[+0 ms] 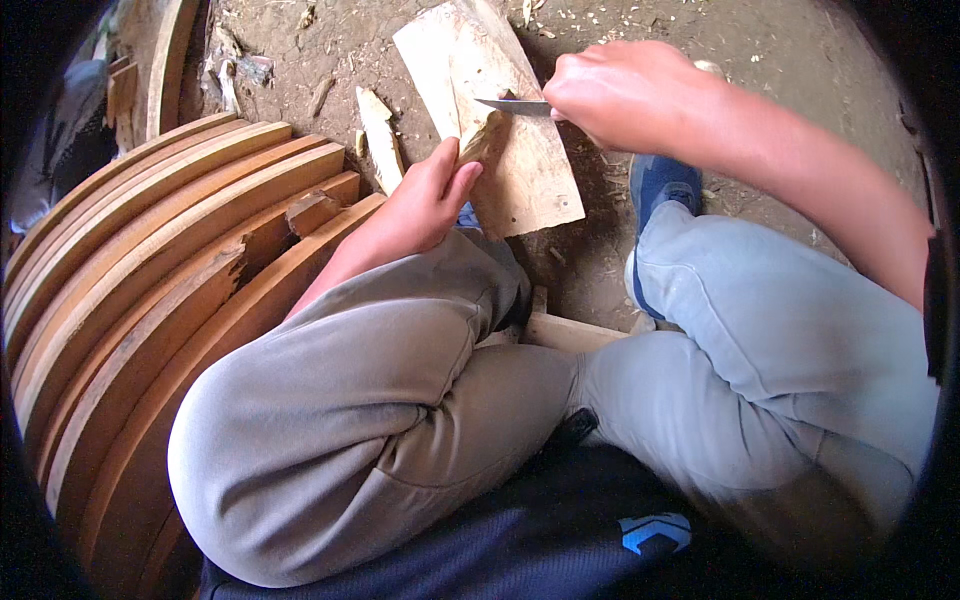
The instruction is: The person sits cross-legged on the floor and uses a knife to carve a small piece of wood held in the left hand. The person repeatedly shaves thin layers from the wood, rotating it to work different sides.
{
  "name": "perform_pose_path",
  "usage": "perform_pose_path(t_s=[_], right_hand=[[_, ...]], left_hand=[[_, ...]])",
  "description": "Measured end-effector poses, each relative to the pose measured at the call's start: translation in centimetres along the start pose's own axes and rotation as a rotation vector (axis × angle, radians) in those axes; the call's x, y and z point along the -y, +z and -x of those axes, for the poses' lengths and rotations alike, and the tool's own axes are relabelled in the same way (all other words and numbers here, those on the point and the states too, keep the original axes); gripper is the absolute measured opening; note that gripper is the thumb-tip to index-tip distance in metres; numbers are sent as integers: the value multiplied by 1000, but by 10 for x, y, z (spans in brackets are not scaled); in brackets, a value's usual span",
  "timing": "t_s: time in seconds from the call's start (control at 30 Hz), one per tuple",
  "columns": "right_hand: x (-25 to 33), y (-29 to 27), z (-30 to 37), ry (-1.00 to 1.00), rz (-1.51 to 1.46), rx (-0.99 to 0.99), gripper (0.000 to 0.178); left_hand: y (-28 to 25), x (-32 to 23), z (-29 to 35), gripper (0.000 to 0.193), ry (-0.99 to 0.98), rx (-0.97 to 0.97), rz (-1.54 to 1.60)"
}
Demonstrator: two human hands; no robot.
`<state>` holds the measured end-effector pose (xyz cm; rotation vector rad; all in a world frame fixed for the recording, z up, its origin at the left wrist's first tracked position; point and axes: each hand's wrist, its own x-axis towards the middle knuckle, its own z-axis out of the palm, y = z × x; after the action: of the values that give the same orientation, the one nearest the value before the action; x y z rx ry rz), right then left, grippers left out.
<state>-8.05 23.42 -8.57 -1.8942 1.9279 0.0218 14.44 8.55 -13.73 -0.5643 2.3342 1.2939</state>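
My left hand [437, 190] grips a short piece of wood [481, 138], thumb and fingers closed around its near end. That piece is held over a pale flat board [540, 185] lying on the ground in front of me. In my right hand [600, 95] is a knife [515, 106], its handle hidden inside the closed fist. The blade points left, close to the far end of the wood piece; whether it touches the wood I cannot tell.
Several long wooden planks [160, 250] lie side by side on my left. A split wood chunk [379, 135] rests on the dirt floor [800, 90] left of the board, among scattered shavings. My blue shoe [665, 185] stands right of the board.
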Motion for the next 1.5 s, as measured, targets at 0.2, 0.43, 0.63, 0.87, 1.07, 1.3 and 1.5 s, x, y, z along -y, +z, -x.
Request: perform_pose_path(t_s=[0.2,0.43,0.63,0.87,1.07,1.3,1.5], right_hand=[[-29,-2,-13,-40,-76,213,29],[-34,4,-15,-57,-61,70,28],[-21,13,14,35,-54,-127,28],[-7,1,21,123,-87,-10,30],[-9,19,20,31,-64,-107,30],[-8,24,22,1,-77,-110,31],[-5,21,23,26,-71,-87,32]], left_hand=[[4,4,-4,32,39,-17,12],[-8,-5,2,26,-277,65,371],[-13,-17,8,25,-325,66,485],[-13,-20,7,32,-344,140,460],[-5,-10,8,41,-302,123,610],[-7,-15,9,39,-289,134,598],[-6,-13,8,39,-295,129,611]])
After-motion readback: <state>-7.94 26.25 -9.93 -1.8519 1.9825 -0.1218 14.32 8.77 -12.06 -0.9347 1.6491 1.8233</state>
